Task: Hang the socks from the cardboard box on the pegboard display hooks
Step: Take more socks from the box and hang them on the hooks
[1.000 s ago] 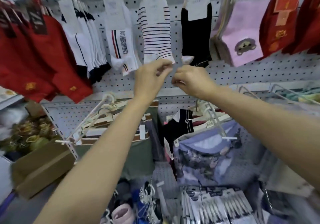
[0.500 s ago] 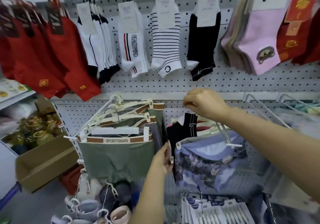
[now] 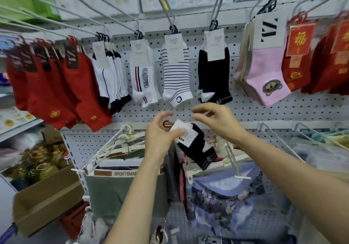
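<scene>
Below the hanging black sock [image 3: 214, 73], the left hand [image 3: 162, 138] pinches a black sock pair [image 3: 196, 147] by its card; the right hand [image 3: 217, 119] hovers released. Its small hanger, seemingly unsteadied, could miss the hook [image 3: 217, 4].

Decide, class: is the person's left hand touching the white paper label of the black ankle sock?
Touching. The head view shows the left hand pinching the white paper label of the black ankle sock, thumb lying on it.

Two hands: the left hand [image 3: 160, 136] and right hand [image 3: 217, 119]. One black sock pair [image 3: 196, 147] lies between them. Above them, one striped sock pair [image 3: 175, 75]. Lower left, one cardboard box [image 3: 47, 202].
</scene>
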`<act>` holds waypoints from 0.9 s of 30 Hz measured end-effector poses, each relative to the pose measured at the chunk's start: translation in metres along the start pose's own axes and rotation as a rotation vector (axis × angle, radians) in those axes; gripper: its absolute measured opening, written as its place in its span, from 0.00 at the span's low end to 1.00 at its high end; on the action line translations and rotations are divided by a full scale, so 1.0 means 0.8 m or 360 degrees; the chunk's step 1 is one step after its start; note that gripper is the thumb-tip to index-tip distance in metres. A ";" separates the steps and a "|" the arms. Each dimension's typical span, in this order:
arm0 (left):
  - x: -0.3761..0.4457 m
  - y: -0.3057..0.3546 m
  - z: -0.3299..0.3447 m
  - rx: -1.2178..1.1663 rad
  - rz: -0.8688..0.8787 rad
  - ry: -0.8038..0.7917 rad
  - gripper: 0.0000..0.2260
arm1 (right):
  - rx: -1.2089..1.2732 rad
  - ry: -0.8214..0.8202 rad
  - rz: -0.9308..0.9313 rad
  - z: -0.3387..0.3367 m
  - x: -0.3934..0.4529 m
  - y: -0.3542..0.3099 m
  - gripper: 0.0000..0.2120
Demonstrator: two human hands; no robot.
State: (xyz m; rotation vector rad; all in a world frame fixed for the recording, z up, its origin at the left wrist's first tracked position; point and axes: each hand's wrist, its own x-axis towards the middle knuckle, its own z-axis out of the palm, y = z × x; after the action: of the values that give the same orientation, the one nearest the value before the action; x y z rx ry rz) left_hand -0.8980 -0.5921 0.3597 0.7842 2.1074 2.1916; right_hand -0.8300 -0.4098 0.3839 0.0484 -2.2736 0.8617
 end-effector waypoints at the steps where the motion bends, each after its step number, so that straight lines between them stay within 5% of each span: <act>1: 0.007 0.018 0.005 0.0045 0.0102 -0.0071 0.24 | 0.0176 -0.0012 0.0039 -0.004 0.001 -0.008 0.10; 12: 0.054 0.131 0.060 0.0101 0.0557 -0.0335 0.12 | 0.0886 0.0233 0.0067 -0.061 0.004 -0.036 0.15; 20: 0.078 0.222 0.092 0.0146 0.1109 0.0045 0.17 | 0.0807 0.0779 0.0048 -0.092 0.036 -0.048 0.20; 27: 0.103 0.260 0.099 0.0250 0.1365 0.0047 0.06 | 0.0728 0.0915 0.0079 -0.107 0.080 -0.060 0.22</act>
State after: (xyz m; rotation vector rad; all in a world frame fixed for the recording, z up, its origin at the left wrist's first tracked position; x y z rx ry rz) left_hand -0.8729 -0.5106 0.5813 1.9789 2.2286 2.3388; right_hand -0.8144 -0.3831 0.4967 -0.0459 -1.5248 1.2259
